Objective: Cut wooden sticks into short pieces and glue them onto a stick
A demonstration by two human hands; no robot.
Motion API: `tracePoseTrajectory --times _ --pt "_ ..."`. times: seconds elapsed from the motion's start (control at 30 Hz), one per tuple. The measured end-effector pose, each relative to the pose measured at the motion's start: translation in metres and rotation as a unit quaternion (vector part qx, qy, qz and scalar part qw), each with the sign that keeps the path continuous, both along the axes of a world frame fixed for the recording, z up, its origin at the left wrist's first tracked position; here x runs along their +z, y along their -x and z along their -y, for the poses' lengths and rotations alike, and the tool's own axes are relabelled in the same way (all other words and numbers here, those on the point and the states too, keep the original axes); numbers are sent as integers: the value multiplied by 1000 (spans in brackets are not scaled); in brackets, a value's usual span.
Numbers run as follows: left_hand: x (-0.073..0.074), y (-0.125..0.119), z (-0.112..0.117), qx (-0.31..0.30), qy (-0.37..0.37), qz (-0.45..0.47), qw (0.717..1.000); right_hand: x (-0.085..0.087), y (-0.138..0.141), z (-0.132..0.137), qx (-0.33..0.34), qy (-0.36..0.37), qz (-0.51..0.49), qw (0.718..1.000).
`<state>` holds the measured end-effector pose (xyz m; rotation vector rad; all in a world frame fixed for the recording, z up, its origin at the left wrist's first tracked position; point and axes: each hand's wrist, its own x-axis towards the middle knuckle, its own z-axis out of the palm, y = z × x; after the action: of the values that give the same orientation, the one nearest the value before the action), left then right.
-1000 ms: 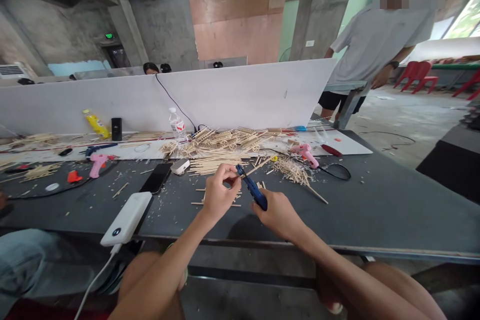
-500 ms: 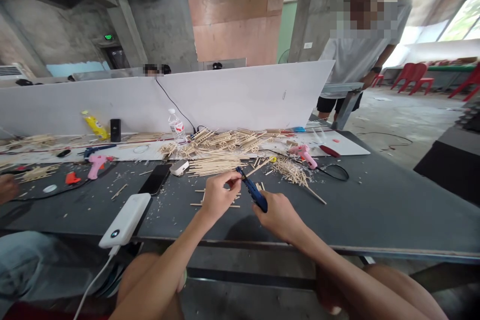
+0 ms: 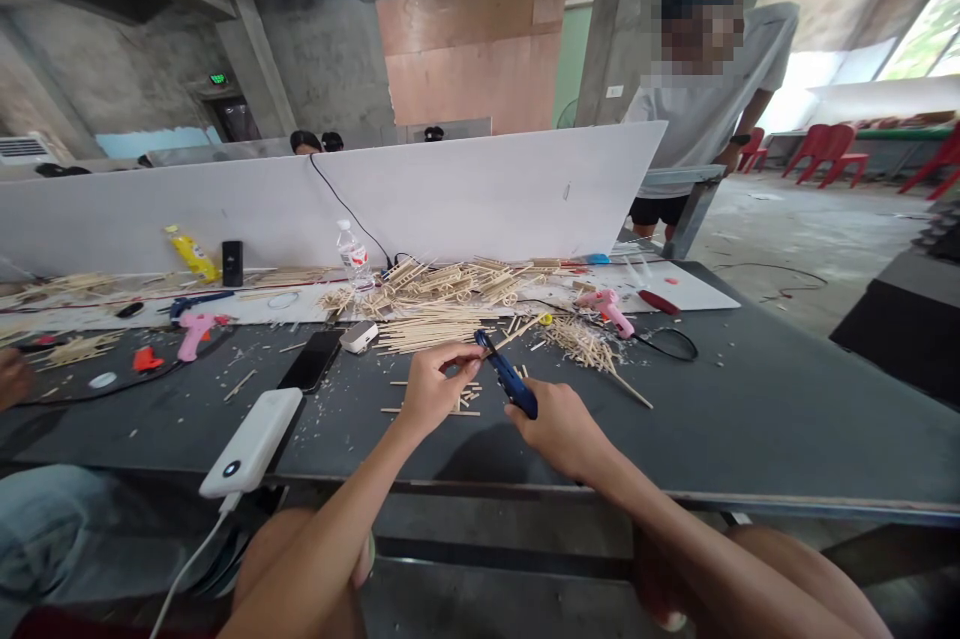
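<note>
Wooden stick (image 3: 517, 334) pinched by your left hand (image 3: 433, 385) seems unfinished, your right hand (image 3: 562, 427) gripping pliers (image 3: 511, 379); short pieces (image 3: 471, 388) lie at the pliers' eight o'clock, longer sticks (image 3: 424, 332) at ten.

Sticks (image 3: 427, 331): bare wood, matt. Pliers (image 3: 516, 389): handles look like smooth plastic. Bottle (image 3: 354, 254): clear, glossy plastic. Power bank (image 3: 255, 441): smooth plastic, soft sheen. Phone (image 3: 312, 361): smooth, glass-like face. Glue gun (image 3: 611, 311): plastic. Worktop (image 3: 757, 409): looks smooth, mostly matt. Wall (image 3: 326, 59): rough concrete.

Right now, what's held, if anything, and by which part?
The right hand grips a dark blue pliers-like tool by its handles; the left hand seemingly pinches a thin, pale wooden stick near one end.
</note>
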<state>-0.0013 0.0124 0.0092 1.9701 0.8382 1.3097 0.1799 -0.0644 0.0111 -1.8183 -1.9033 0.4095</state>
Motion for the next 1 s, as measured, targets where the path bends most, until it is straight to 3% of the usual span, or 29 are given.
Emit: tracePoseTrajectory --times 0.43,0.73,1.0 --pt "3 -4 4 4 -5 6 1000 -2 -3 1 4 0 14 1000" --pt "7 -7 11 53 -28 3 998 2 2 3 16 -4 4 1000" --pt "7 -13 16 97 -92 -10 991 5 5 7 23 0 -12 1000"
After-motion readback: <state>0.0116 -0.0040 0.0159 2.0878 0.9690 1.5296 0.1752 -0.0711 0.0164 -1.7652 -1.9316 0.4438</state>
